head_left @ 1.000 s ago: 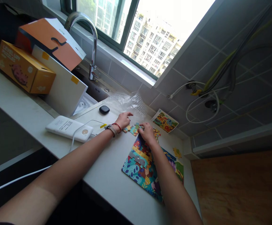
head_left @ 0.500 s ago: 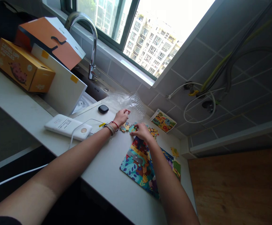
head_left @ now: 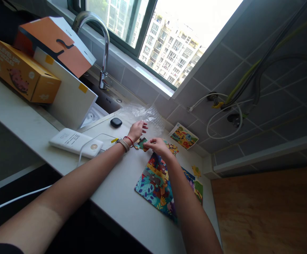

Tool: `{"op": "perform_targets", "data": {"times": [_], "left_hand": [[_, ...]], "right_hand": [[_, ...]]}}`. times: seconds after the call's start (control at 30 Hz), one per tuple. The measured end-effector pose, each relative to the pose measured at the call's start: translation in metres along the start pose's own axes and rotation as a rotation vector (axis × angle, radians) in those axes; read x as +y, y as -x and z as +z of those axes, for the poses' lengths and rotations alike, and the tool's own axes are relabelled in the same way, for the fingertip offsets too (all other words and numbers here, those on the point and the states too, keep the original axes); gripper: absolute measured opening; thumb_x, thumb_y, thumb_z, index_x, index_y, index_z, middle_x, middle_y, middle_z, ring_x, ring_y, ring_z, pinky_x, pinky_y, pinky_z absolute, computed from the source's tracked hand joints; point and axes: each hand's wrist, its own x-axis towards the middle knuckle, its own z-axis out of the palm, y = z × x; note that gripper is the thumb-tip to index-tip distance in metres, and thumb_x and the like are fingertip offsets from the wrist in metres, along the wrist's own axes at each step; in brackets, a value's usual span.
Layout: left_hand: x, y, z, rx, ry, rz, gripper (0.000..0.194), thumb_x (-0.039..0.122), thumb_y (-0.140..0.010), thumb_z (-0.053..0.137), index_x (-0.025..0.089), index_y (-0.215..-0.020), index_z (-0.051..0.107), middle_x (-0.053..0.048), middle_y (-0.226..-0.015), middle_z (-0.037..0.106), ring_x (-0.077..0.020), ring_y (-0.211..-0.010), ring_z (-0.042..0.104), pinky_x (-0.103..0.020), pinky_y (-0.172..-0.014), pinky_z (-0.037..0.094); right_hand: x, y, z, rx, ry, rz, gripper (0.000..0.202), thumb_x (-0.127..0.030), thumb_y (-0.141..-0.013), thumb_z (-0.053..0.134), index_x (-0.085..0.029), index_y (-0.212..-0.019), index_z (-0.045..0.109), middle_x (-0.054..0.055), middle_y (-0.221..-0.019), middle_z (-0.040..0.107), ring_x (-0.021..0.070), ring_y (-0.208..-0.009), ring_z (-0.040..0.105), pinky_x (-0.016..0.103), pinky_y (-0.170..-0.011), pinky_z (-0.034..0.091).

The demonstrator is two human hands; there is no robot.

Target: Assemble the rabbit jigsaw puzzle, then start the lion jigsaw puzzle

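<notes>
My right hand (head_left: 157,146) pinches a green puzzle piece (head_left: 142,143) above the white counter. Just left of it, my left hand (head_left: 137,129) is held with its fingers apart and nothing in them, beside crumpled bubble wrap (head_left: 152,118). A partly assembled, colourful puzzle (head_left: 153,183) lies under my right forearm, which hides part of it. More loose pieces (head_left: 172,149) lie behind my right hand, and a yellow piece (head_left: 196,171) sits right of the puzzle. The small picture card (head_left: 183,136) leans against the tiled wall.
A white power bank (head_left: 75,143) with a cable and a black case (head_left: 116,122) lie left of my hands. Farther left, an orange puzzle box (head_left: 23,76) and a white board (head_left: 68,95) stand near the sink and faucet (head_left: 106,53).
My right hand has moved slightly left, and a green piece now shows in its fingers. The fingers of my left hand have spread apart.
</notes>
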Motion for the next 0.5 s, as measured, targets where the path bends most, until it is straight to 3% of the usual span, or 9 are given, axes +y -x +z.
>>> {"op": "perform_targets", "data": {"times": [0.13, 0.27, 0.33, 0.5], "left_hand": [[0.003, 0.000, -0.002, -0.008, 0.050, -0.056, 0.034, 0.044, -0.100, 0.048, 0.016, -0.100, 0.067, -0.014, -0.103, 0.078, -0.0174, -0.067, 0.070, -0.026, -0.059, 0.047], [0.003, 0.000, -0.002, -0.011, 0.083, -0.106, 0.029, 0.039, -0.097, 0.049, 0.016, -0.099, 0.067, -0.013, -0.103, 0.078, -0.0176, -0.066, 0.070, -0.027, -0.060, 0.047], [0.004, 0.000, -0.002, -0.007, 0.095, -0.116, 0.028, 0.039, -0.096, 0.050, 0.016, -0.098, 0.067, -0.013, -0.102, 0.078, -0.0171, -0.066, 0.069, -0.027, -0.059, 0.046], [0.007, 0.001, -0.002, -0.012, 0.117, -0.110, 0.028, 0.038, -0.096, 0.049, 0.015, -0.099, 0.066, -0.012, -0.103, 0.078, -0.0148, -0.067, 0.068, -0.024, -0.060, 0.046]], "right_hand": [[-0.013, -0.007, 0.023, -0.014, 0.021, 0.003, 0.019, -0.027, -0.071, 0.085, -0.019, -0.067, 0.068, -0.001, -0.059, 0.073, 0.0173, -0.066, 0.073, 0.023, -0.064, 0.053], [-0.016, -0.016, 0.033, 0.045, 0.064, -0.001, 0.015, -0.019, -0.066, 0.084, -0.020, -0.064, 0.069, -0.002, -0.056, 0.069, 0.0186, -0.065, 0.071, 0.026, -0.065, 0.053], [-0.015, -0.018, 0.033, 0.066, 0.063, -0.022, 0.014, -0.020, -0.065, 0.084, -0.020, -0.063, 0.070, 0.000, -0.063, 0.071, 0.0202, -0.071, 0.072, 0.028, -0.071, 0.055], [-0.011, -0.017, 0.032, 0.138, -0.047, -0.093, 0.016, -0.022, -0.058, 0.089, -0.021, -0.067, 0.075, 0.006, -0.102, 0.077, 0.0249, -0.101, 0.071, 0.033, -0.090, 0.055]]}}
